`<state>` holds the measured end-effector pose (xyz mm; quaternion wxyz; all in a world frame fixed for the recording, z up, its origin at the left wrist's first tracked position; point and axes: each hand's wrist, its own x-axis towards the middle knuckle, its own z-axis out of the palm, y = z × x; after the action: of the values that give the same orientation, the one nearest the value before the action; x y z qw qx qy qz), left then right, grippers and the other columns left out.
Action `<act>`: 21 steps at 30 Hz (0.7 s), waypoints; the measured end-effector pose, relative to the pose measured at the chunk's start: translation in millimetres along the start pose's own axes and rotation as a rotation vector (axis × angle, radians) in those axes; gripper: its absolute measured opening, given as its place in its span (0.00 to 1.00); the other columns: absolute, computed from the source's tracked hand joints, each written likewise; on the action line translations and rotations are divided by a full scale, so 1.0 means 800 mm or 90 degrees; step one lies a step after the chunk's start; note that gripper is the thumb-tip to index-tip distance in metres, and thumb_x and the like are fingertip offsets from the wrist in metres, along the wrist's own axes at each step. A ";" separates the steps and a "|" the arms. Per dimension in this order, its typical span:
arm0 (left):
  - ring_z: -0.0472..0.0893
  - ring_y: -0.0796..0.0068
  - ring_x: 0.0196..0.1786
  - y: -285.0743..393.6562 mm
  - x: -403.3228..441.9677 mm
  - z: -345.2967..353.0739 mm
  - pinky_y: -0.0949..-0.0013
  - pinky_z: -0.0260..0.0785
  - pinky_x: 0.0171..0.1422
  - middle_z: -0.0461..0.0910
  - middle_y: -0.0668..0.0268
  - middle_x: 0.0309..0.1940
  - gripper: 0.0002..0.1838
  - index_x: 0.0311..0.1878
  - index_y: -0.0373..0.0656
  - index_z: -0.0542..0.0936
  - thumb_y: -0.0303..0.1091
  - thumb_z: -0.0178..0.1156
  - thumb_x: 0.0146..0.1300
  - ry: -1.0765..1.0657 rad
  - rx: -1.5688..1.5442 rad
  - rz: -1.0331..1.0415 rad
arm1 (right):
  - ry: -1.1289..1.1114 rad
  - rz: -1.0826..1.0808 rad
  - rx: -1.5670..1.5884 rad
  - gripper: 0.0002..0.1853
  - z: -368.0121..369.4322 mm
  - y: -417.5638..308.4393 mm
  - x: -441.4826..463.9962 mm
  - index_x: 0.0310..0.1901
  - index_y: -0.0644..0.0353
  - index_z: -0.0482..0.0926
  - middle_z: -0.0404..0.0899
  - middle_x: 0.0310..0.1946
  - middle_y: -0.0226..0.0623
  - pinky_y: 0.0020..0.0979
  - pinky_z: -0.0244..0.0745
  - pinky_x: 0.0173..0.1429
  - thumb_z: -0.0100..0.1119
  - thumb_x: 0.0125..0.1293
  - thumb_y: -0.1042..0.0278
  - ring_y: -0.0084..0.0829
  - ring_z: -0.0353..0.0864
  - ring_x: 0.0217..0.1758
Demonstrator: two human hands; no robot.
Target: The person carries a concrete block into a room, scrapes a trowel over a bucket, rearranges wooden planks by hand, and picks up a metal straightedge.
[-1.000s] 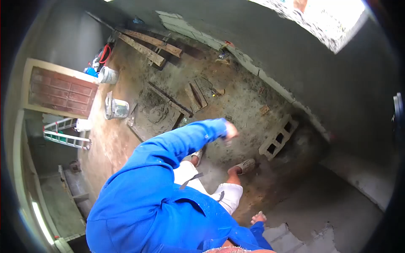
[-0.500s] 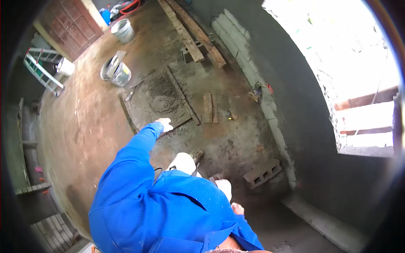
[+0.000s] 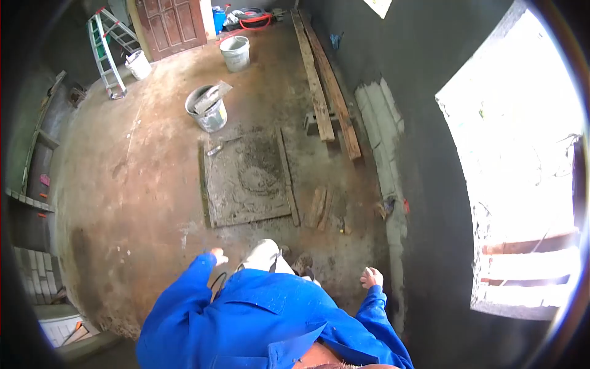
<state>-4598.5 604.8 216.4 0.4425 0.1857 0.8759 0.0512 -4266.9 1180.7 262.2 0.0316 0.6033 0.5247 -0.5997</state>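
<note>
My left hand, at the end of a blue sleeve, is held out beside my left thigh with its fingers stretched and nothing visible in them. Out to the right is my right hand, its fingers loosely bent and apart, touching nothing that I can see. In front of my feet lies a mortar board spread with wet grey mortar. A trowel rests at the board's upper left. Just behind, a bucket has a flat plastering float lying across its top.
Beyond stand another bucket, a white pail and a stepladder. Long planks rest on a concrete block along the right wall. Short wood pieces lie right of the board. A window opening is at right.
My left hand has drawn back from the board's near edge toward my body. My right hand has come out to the right, away from my side. The view has turned and shifted.
</note>
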 end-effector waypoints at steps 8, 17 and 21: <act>0.76 0.53 0.49 -0.012 0.003 -0.016 0.58 0.68 0.51 0.76 0.46 0.43 0.27 0.37 0.35 0.78 0.53 0.62 0.48 -0.017 -0.192 -0.124 | -0.200 -0.168 -0.324 0.25 0.167 -0.212 0.049 0.56 0.59 0.67 0.79 0.38 0.36 0.31 0.73 0.30 0.54 0.61 0.56 0.29 0.80 0.32; 0.71 0.52 0.56 -0.050 0.100 -0.118 0.61 0.64 0.58 0.72 0.46 0.51 0.32 0.49 0.33 0.74 0.51 0.62 0.47 0.099 -0.338 -0.173 | -0.537 -0.489 -1.391 0.15 0.191 -0.205 0.138 0.36 0.52 0.77 0.77 0.36 0.33 0.42 0.73 0.32 0.53 0.53 0.53 0.35 0.77 0.39; 0.71 0.53 0.56 -0.054 0.154 -0.167 0.62 0.63 0.59 0.74 0.46 0.48 0.29 0.50 0.37 0.74 0.49 0.63 0.49 0.221 -0.384 -0.204 | -0.590 -0.347 -1.344 0.09 0.193 -0.238 0.122 0.35 0.46 0.82 0.80 0.40 0.26 0.34 0.74 0.44 0.53 0.58 0.58 0.28 0.79 0.44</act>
<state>-4783.0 620.6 193.0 0.3247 -0.1032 0.9014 0.2673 -4527.6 1221.1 257.7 0.5720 -0.1279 0.8100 -0.0180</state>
